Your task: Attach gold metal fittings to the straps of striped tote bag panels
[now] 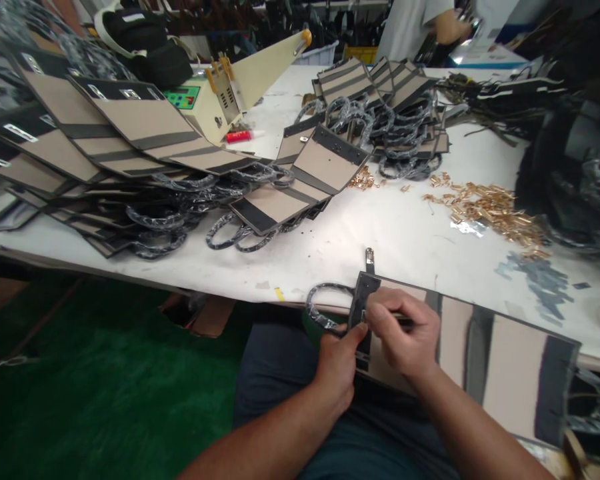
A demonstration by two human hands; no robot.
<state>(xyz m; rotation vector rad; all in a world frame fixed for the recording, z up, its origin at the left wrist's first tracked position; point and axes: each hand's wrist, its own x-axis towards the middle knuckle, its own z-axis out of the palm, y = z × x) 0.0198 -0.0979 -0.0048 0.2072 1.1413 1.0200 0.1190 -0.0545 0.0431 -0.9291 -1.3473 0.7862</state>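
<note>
A flat beige-and-black bag panel [513, 373] lies across my lap and the table's front edge. Plastic-wrapped loop handles stick out at both ends, one handle [323, 303] at the left and another at the right. My left hand [337, 367] grips the panel's left edge, with the thumb pressed on the black band. Just beside that thumb, my right hand [405, 327] is closed round a thin dark tool [404, 321], whose tip is hidden by the fingers. A short black tab with a metal clasp [370, 257] projects from the panel's far edge.
Stacked panels [145, 127] fill the table's left, with more stacks [325, 160] in the middle. Gold metal pieces [500, 210] and grey strips [543, 287] lie to the right. A cream machine [205, 110] stands at the back. Another person's arm [450, 27] shows behind.
</note>
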